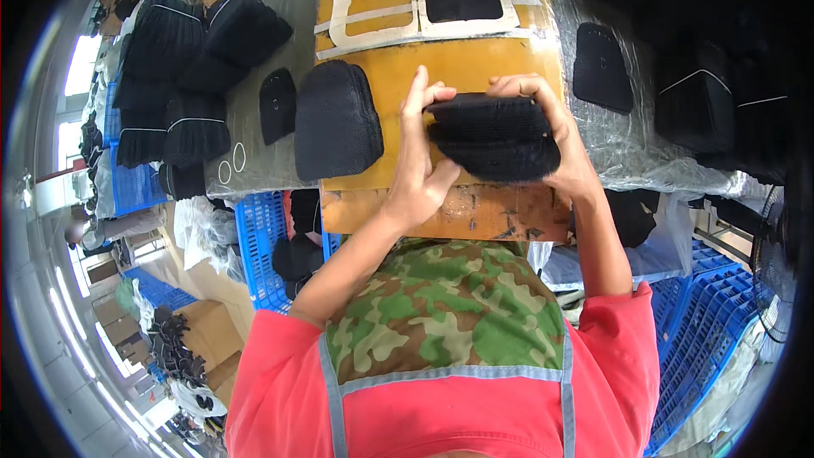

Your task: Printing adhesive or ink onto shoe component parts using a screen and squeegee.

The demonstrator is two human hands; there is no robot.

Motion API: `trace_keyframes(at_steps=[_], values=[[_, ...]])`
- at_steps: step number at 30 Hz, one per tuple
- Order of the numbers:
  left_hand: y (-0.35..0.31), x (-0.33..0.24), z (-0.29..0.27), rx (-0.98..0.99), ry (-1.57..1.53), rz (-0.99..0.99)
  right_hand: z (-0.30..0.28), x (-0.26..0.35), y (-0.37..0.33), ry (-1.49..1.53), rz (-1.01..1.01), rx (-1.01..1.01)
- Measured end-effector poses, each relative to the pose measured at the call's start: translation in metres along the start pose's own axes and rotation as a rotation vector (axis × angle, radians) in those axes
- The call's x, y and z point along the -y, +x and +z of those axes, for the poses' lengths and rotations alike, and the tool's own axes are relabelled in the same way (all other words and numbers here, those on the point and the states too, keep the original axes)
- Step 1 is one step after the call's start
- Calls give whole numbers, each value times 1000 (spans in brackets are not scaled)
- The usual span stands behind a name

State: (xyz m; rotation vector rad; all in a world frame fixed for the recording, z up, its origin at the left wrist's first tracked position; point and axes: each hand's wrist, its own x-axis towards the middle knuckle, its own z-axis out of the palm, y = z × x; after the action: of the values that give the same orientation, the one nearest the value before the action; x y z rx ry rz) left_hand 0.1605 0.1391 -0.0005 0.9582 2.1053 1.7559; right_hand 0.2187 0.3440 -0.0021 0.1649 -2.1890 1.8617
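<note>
One black stack (493, 140), between both hands (417, 180) (568, 153); above yellow board (388, 76)

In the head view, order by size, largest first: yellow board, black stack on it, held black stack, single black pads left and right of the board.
Yellow board
Held black stack and lying black stack: unsure, similar, held one seems nearer
Right pad
Left pad
</note>
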Motion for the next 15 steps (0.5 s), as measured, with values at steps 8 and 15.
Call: trace_keyframes(at_steps=[8,15], values=[[5,37,27,14,-7,-42,-10,-32,-7,-168,-64,-18],[11,35,29,-70,116,102,-11,-29,-12,-57,-106,-139]])
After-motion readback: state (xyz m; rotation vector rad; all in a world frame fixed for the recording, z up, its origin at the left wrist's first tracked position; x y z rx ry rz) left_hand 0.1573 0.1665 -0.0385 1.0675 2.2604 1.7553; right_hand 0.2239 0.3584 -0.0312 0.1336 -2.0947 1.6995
